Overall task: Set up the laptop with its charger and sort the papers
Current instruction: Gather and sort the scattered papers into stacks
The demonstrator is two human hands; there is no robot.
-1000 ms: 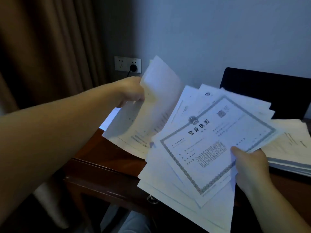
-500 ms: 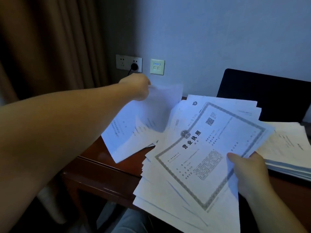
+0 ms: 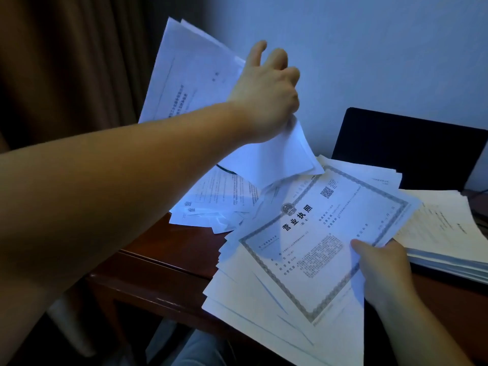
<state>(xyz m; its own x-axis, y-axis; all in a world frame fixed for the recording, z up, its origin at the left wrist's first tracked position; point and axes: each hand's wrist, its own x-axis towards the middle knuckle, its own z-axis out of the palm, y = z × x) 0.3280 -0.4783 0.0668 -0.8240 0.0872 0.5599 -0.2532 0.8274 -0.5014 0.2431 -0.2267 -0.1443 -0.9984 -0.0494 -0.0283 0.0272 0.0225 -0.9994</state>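
My left hand [image 3: 266, 93] is raised over the desk's left end and grips a bunch of white sheets [image 3: 184, 75] that stick up to the left and droop below the fist. My right hand [image 3: 383, 270] holds a fanned stack of papers by its right edge, thumb on top; the top sheet is a bordered certificate [image 3: 324, 233] with a QR code. The black laptop [image 3: 409, 149] stands open against the wall at the back right, its screen dark. A short piece of black cable [image 3: 224, 169] shows under the raised sheets.
Loose printed sheets [image 3: 216, 202] lie on the dark wooden desk [image 3: 163, 254] at its left end. A thick paper stack [image 3: 443, 228] lies in front of the laptop at right. A brown curtain [image 3: 66, 62] hangs at left.
My left hand dipped toward the desk with its sheets, then lifted high; the raised sheets now cover the wall sockets. The right hand's fanned stack barely moved.
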